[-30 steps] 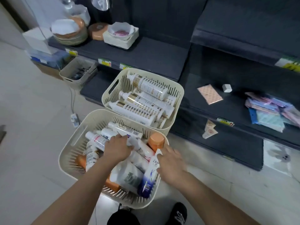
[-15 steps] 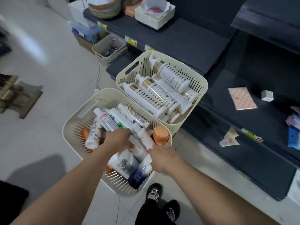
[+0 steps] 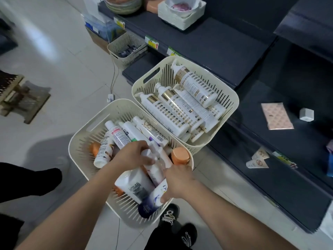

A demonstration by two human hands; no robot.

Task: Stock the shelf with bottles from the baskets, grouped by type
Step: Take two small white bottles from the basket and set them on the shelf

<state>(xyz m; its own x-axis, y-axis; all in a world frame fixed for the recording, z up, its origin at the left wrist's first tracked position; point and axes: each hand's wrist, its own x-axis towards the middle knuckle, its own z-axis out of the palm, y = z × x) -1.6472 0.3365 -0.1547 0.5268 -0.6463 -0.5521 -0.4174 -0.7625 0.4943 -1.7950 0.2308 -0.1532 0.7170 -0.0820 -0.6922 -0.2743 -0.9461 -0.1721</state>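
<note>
Both hands are down in the near basket (image 3: 84, 136), which lies at abt 7 o'clock of the far basket (image 3: 233, 98), the two rims meeting. The left hand (image 3: 132, 156) has its fingers curled round a white bottle (image 3: 155, 170) w/ a pinkish label, mid-pile. The right hand (image 3: 180, 183), at 4 o'clock of the left one, grips the upper part of the Dove bottle (image 3: 153, 200) (white on top, dark blue at the base), thumb underneath, close to the basket's front wall. A white bottle w/ a grey label (image 3: 134, 184) lies between the two wrists. More mixed white bottles (image 3: 119, 137) lie on their sides at 11 o'clock of the left hand, and an orange-lidded jar (image 3: 180, 156) stands in the corner at 12 o'clock of the right hand. The far basket holds only white-and-gold pump bottles (image 3: 195, 87), all lying down, pumps toward 10 o'clock. The dark shelf (image 3: 216, 44) runs from 12 to 4 o'clock. On its lower level at 3 o'clock are a pink packet (image 3: 276, 116) and, just beside it, a small white cube (image 3: 306, 114). A small grey basket (image 3: 126, 49) sits at 11 o'clock of the far basket, and black shoes (image 3: 169, 213) show at 6 o'clock on the pale floor (image 3: 54, 73).
</note>
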